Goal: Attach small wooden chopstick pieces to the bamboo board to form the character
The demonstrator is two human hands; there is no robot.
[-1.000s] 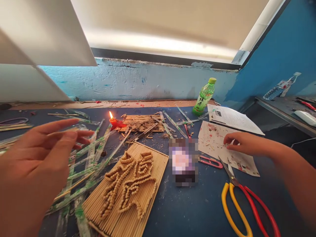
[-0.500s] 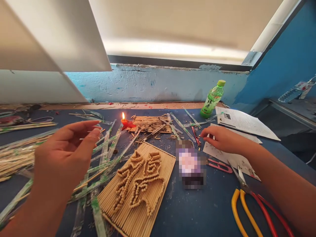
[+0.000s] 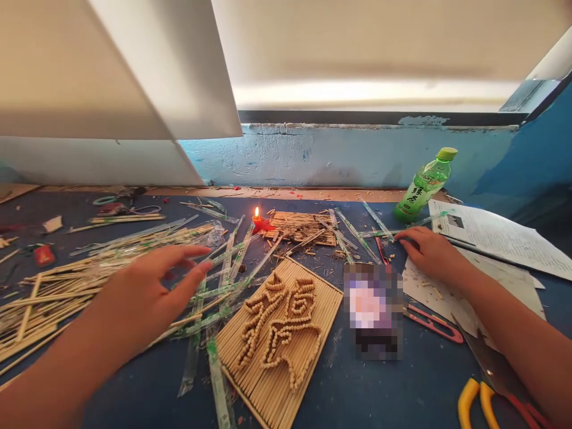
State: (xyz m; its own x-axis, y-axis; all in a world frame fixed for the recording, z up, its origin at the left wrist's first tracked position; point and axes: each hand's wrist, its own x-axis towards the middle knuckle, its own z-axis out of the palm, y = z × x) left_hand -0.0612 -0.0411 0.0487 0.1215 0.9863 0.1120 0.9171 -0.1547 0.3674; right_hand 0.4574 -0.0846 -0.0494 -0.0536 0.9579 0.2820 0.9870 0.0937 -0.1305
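My left hand (image 3: pixel 156 298) hovers over wooden sticks and clear plastic sleeves on the left, thumb and fingers apart, nothing visible between them. My right hand (image 3: pixel 431 253) is low beside the sheets of paper (image 3: pixel 473 292), fingers loosely bent and apart; I see nothing held. Between the hands lies a panel of wooden sticks (image 3: pixel 308 357), bearing a raised character built from small bead-like pieces (image 3: pixel 272 351). A lit red candle (image 3: pixel 258 221) burns behind it, beside a smaller, dark-marked stick mat (image 3: pixel 304 227).
A blurred phone-like object (image 3: pixel 373 313) lies right of the panel. Near it are a pink-red cutter (image 3: pixel 433 325) and scissors with yellow and red handles (image 3: pixel 469 402), partly under my right forearm. A green tea bottle (image 3: pixel 424 185) stands at the back. Loose sticks (image 3: pixel 53 304) cover the left.
My view has swung left, so everything appears further right. My left hand has lowered and its fingers have spread; the small pale bits seen at its fingertips no longer show. My right hand remains near the papers.
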